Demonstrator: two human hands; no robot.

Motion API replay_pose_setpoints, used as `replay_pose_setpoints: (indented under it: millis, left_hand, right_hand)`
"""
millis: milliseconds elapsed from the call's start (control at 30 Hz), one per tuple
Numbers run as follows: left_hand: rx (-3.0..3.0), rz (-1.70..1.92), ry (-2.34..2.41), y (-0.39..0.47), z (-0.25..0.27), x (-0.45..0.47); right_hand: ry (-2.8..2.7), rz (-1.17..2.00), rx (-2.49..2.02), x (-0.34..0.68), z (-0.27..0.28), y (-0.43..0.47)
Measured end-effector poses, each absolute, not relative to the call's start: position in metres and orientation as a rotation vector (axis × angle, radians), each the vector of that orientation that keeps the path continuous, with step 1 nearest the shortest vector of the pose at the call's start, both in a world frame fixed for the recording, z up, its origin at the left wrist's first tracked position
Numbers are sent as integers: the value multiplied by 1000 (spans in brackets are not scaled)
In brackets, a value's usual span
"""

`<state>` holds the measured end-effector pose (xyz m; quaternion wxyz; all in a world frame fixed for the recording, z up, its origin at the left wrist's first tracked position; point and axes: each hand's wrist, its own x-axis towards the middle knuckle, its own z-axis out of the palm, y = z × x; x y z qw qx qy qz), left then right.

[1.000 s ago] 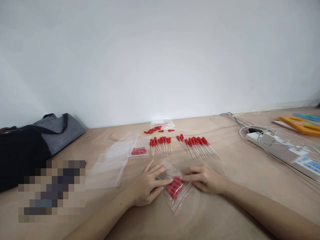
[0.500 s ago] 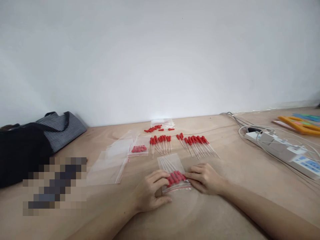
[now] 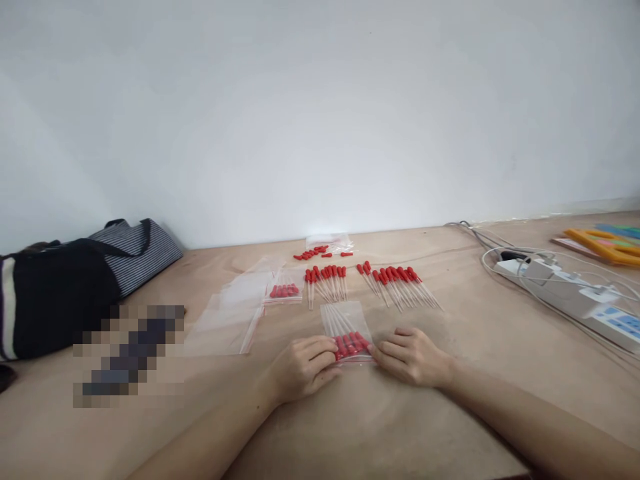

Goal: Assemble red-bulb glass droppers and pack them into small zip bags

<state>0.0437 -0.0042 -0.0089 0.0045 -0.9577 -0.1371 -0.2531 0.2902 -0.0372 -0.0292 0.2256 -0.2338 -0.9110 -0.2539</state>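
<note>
A clear zip-lock bag (image 3: 361, 316) lies flat on the table in front of me, its red-lined seal toward me. Inside are several droppers (image 3: 352, 344), red rubber bulbs at the near end and clear tubes pointing away. My left hand (image 3: 306, 365) grips the bag's left edge beside the bulbs, fingers curled and thumb low. On the right edge, my right hand (image 3: 414, 357) is closed with its fingertips on the plastic. Just beyond lie loose droppers in a left group (image 3: 327, 280) and a right group (image 3: 397, 283).
A filled bag of droppers (image 3: 284, 292) lies left of centre, beside overlapping flat plastic bags (image 3: 225, 323). Loose red bulbs (image 3: 313, 253) sit near the wall. At left is a black striped cloth bag (image 3: 65, 287); at right, a power strip (image 3: 565, 293) with cables and an orange frame (image 3: 607, 247).
The view has shifted slightly. Both hands stay at the bag's sides; my left thumb has drawn up closer to its fingers, and the bag's near seal edge sits a little farther away.
</note>
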Motion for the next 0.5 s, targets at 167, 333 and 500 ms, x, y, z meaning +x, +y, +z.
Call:
replay_pose_setpoints:
  millis: [167,333,500]
  left_hand:
    - [-2764,-727,-234,-6,-7,40]
    - [-2561,-872,-42,-3,-9,43]
    - [-2556,-878,-105,-2,-10,45]
  right_hand:
    - [-2489,-709,-688,290,-29,-36]
    - [-2395,-760,-632,288,-30,-33]
    - [-2355,-799,-644,278,-29,-31]
